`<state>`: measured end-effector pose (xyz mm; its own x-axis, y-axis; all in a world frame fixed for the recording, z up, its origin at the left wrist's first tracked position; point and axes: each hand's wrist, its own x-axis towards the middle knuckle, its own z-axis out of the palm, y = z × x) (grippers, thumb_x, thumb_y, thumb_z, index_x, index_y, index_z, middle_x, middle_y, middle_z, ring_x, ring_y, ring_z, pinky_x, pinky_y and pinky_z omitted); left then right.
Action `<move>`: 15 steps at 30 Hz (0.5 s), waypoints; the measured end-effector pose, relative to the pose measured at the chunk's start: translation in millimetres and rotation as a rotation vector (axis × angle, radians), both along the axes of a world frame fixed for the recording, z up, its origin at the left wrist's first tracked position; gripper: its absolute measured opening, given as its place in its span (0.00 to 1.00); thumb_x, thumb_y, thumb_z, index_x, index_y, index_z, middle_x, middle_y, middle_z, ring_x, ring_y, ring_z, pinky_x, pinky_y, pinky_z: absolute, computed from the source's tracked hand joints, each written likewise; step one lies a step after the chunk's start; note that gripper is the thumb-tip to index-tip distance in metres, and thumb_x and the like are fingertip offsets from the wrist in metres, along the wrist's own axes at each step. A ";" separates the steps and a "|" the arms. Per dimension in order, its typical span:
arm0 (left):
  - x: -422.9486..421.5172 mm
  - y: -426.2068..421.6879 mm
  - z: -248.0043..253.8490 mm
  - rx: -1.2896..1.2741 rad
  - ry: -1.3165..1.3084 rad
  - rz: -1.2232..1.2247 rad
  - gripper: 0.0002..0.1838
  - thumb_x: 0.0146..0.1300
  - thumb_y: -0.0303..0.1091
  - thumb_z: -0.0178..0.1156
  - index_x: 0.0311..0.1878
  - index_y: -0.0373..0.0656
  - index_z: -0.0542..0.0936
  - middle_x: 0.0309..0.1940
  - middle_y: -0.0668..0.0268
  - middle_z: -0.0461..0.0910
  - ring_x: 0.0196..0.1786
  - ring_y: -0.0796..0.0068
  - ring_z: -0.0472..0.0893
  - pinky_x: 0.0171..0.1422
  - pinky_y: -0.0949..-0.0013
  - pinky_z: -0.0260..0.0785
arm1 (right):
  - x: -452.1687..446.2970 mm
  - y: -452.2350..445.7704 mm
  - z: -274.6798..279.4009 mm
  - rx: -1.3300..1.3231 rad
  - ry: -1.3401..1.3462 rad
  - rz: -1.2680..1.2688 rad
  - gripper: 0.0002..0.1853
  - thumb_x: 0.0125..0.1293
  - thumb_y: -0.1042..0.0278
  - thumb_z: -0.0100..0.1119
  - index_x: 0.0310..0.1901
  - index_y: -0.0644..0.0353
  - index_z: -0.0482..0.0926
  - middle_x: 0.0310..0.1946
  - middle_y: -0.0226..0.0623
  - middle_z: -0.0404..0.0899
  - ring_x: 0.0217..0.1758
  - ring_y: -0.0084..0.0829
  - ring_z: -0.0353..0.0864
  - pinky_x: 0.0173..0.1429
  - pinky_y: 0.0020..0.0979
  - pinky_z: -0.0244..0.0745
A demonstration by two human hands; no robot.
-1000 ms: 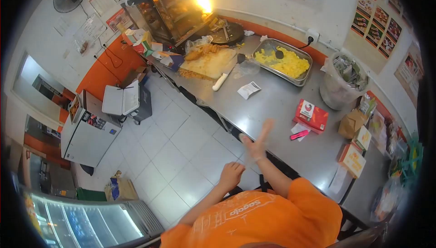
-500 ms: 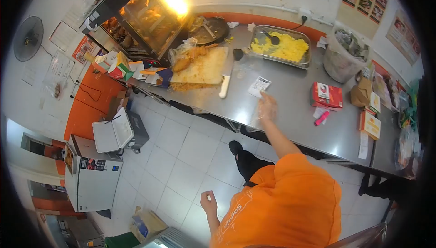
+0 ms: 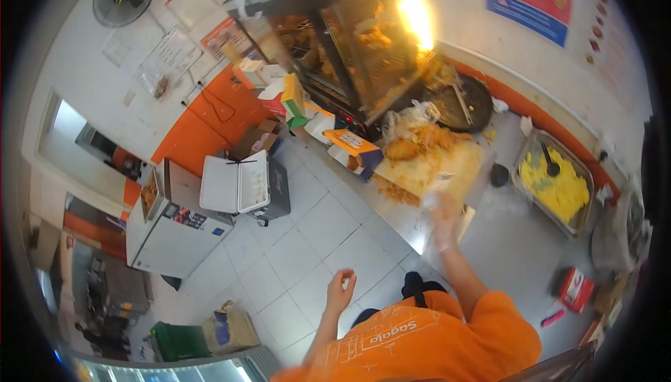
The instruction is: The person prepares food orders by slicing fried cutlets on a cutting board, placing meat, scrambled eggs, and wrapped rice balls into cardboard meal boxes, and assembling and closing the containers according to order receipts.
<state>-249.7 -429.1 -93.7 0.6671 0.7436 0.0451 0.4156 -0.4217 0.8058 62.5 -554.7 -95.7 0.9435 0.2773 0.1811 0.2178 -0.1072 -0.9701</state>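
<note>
My right hand (image 3: 445,222), in a clear plastic glove and blurred by motion, is closed on a small white printed paper slip (image 3: 443,181). It reaches over the cutting board (image 3: 467,162), where fried chicken pieces (image 3: 423,141) and crumbs lie. Beside that hand, partly hidden, is the pale knife handle (image 3: 467,220). My left hand (image 3: 340,291) is held over the floor, away from the table, its fingers curled toward the thumb. A pale spot shows between them; whether it is an object or the floor tile is unclear.
A lit glass warming cabinet (image 3: 349,53) stands behind the board, with a dark round pan (image 3: 475,102) beside it. The steel table (image 3: 500,263) also bears a tray of yellow food (image 3: 583,222) and a red box (image 3: 576,290). An open cooler (image 3: 279,193) sits on the floor.
My view has swung left. My right hand has taken the paper slip from the bare steel table and carried it left over the cutting board. My left hand stays low and curled.
</note>
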 end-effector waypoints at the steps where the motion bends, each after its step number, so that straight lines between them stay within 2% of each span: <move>1: 22.9 15.9 12.1 -0.041 -0.064 0.003 0.16 0.69 0.36 0.59 0.56 0.41 0.74 0.45 0.60 0.82 0.48 0.66 0.82 0.51 0.64 0.73 | -10.7 21.2 -4.7 0.054 -0.053 0.224 0.23 0.63 0.72 0.59 0.61 0.59 0.76 0.62 0.41 0.72 0.67 0.41 0.69 0.75 0.39 0.57; 2: 42.6 30.7 21.0 -0.079 -0.130 0.005 0.21 0.69 0.34 0.58 0.63 0.42 0.69 0.50 0.61 0.81 0.51 0.70 0.80 0.53 0.65 0.73 | -19.3 42.7 -9.2 0.106 -0.104 0.448 0.23 0.63 0.72 0.60 0.61 0.60 0.77 0.62 0.40 0.72 0.67 0.39 0.69 0.74 0.38 0.58; 4: 70.5 60.3 29.9 -0.183 -0.328 0.037 0.28 0.68 0.30 0.58 0.69 0.43 0.60 0.53 0.60 0.78 0.54 0.69 0.79 0.56 0.67 0.71 | -55.4 73.7 63.1 0.209 0.218 0.665 0.20 0.63 0.75 0.57 0.58 0.61 0.80 0.61 0.36 0.75 0.64 0.33 0.71 0.67 0.32 0.66; 7: 98.4 96.5 55.5 -0.311 -0.492 0.117 0.38 0.65 0.23 0.58 0.73 0.44 0.50 0.56 0.59 0.74 0.58 0.68 0.77 0.60 0.67 0.69 | -68.4 113.7 84.5 0.323 0.619 0.825 0.19 0.63 0.76 0.57 0.56 0.61 0.81 0.59 0.35 0.76 0.62 0.30 0.74 0.62 0.31 0.71; 8: 100.9 106.8 65.3 -0.348 -0.527 0.151 0.41 0.64 0.20 0.59 0.74 0.44 0.47 0.56 0.58 0.73 0.59 0.67 0.76 0.62 0.67 0.68 | -67.6 126.7 80.5 0.308 0.654 0.834 0.18 0.63 0.76 0.57 0.55 0.61 0.81 0.59 0.35 0.76 0.61 0.29 0.74 0.62 0.30 0.71; 11: 100.3 151.1 76.2 -0.551 -0.741 0.048 0.36 0.61 0.16 0.60 0.71 0.41 0.57 0.57 0.58 0.73 0.62 0.67 0.73 0.68 0.65 0.63 | -58.5 176.1 76.1 0.278 0.714 0.863 0.15 0.65 0.76 0.56 0.53 0.62 0.82 0.58 0.35 0.76 0.59 0.28 0.76 0.61 0.30 0.72; 14: 93.2 225.0 78.0 -0.312 -0.639 -0.143 0.33 0.58 0.14 0.61 0.69 0.37 0.66 0.58 0.58 0.72 0.66 0.67 0.70 0.73 0.63 0.58 | -52.3 232.5 104.1 0.247 0.650 0.903 0.13 0.66 0.74 0.57 0.51 0.63 0.83 0.54 0.35 0.77 0.57 0.28 0.76 0.61 0.30 0.73; 15: 92.4 247.7 87.1 -0.314 -0.662 -0.105 0.33 0.57 0.14 0.61 0.68 0.36 0.68 0.59 0.58 0.72 0.66 0.67 0.69 0.73 0.64 0.57 | -51.5 256.8 114.8 0.224 0.587 0.904 0.12 0.66 0.73 0.57 0.49 0.63 0.83 0.52 0.35 0.79 0.56 0.28 0.77 0.60 0.30 0.73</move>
<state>-157.2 -181.4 -6.6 0.6423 0.7217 0.2579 -0.2286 -0.1408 0.9633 11.1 -297.9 19.1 0.3648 0.9261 -0.0962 -0.3740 0.0511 -0.9260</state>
